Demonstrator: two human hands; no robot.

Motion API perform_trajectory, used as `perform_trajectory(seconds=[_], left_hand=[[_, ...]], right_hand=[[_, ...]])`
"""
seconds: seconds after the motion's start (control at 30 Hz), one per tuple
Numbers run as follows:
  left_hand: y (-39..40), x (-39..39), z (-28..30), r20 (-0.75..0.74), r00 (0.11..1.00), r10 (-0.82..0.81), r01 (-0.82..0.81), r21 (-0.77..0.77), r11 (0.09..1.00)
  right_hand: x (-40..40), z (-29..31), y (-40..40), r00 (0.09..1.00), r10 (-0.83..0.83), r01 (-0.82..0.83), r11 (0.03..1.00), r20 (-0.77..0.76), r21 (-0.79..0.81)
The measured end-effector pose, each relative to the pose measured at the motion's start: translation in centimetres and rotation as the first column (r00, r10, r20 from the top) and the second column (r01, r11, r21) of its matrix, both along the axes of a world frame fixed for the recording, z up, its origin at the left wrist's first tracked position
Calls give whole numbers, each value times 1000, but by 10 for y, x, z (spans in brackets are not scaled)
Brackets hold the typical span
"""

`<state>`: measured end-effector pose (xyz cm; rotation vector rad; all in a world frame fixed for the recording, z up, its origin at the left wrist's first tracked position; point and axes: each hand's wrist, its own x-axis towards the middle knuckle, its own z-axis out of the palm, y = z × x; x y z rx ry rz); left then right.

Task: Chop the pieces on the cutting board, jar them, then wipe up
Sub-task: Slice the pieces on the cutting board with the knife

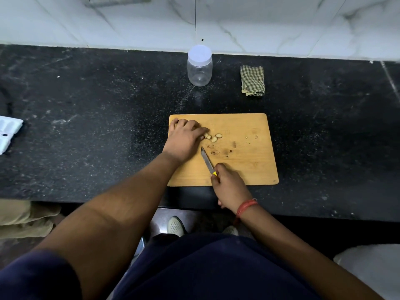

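**Chopping under way; jarring and wiping not yet begun**

The black speckled stone countertop [108, 126] is dusted with pale specks beyond and to the left of the hands, so nothing appears to have been wiped. The rectangular pale wooden cutting board [244, 161] lies under both hands. The left hand [185, 138] is laid on the board's far left corner, its fingers bent over the small pale slices [213, 137]; whether a piece is actually pinched cannot be told. The right hand [229, 185] is closed round the yellow handle of the small steel-bladed knife [206, 160], whose tip points toward the slices just short of them. The clear plastic jar with a white lid [199, 66] stands well beyond the left hand, capped and seemingly empty. The folded green-checked cloth [252, 81] lies untouched beyond the right hand. Chopping is judged partly done.
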<state>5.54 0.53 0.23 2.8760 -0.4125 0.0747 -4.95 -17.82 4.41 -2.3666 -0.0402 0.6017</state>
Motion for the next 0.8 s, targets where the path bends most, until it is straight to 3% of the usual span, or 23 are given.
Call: perform_trajectory(seconds=[0.17, 0.33, 0.43, 0.53, 0.67, 0.8], left_hand=[[5, -10, -4, -2, 998, 70, -70, -64, 995], [2, -20, -13, 18, 997, 75, -72, -103, 992], [-1, -22, -14, 18, 996, 91, -89, -109, 990], [-2, -21, -14, 36, 992, 122, -116, -131, 985], [-2, -20, -12, 36, 991, 131, -125, -135, 983], [-1, -20, -10, 44, 990, 134, -127, -139, 982]], right_hand=[[2, 1, -7, 980, -179, 186, 980, -91, 78], [-2, -4, -31, 960, -279, 279, 959, -15, 47], [-2, -2, -24, 977, -212, 212, 975, 0, 73], [1, -2, -8, 984, -156, 167, 977, -86, 131], [11, -3, -8, 940, -283, 320, 925, -192, 206], [7, -6, -28, 892, -414, 446, 869, -182, 213]])
